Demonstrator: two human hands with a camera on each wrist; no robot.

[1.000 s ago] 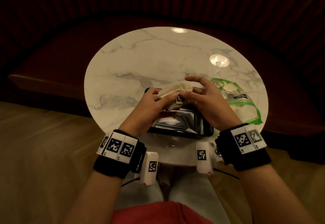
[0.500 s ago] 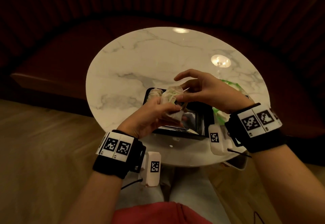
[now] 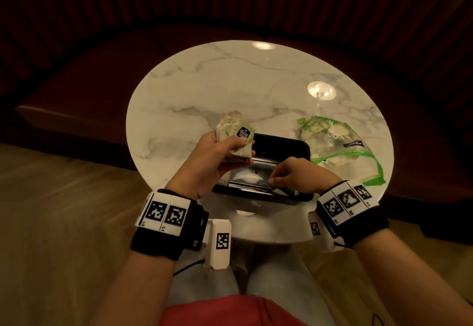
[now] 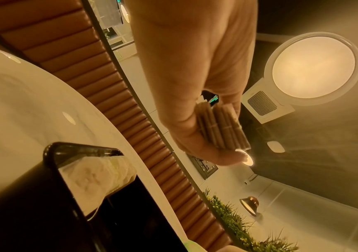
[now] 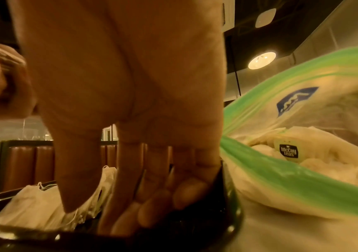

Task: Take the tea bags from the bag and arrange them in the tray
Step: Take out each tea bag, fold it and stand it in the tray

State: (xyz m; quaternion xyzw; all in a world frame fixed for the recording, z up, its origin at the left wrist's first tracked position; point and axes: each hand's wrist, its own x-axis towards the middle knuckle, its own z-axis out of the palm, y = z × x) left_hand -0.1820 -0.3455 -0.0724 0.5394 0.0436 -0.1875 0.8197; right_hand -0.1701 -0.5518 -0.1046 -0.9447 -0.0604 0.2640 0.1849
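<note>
1. Because the right hand (image 3: 302, 176) covers the lower right of the glossy black rectangular tray (image 3: 281, 146), what its curled fingertips pinch is hard to make out in the head view; it seems to be a thin white string (image 3: 265, 187) near the tray's lower edge. In the right wrist view the fingers (image 5: 152, 187) reach down inside the tray, their tips hidden by its dark rim.
2. The left hand (image 3: 212, 164), left of centre in the head view, grips a stack of pale paper tea bags (image 3: 234, 141) above the tray's upper left corner, with one dark printed tag facing up. In the left wrist view the stack (image 4: 223, 126) shows about five or six folded edges between thumb and fingers; the exact count cannot be told.
3. More pale tea bags (image 5: 40, 204) lie in the tray at the lower left of the right wrist view, overlapping too much to count.
4. One clear plastic zip bag with a green seal strip (image 3: 340, 146) lies just right of the tray, its mouth open toward it and more tea bags inside.
5. One round white marble table (image 3: 230, 90) holds the tray and the bag. A dark red padded bench (image 3: 89, 77) curves around its far side in the upper part of the frame, and two black wristbands with white square markers sit at the lower edge.
</note>
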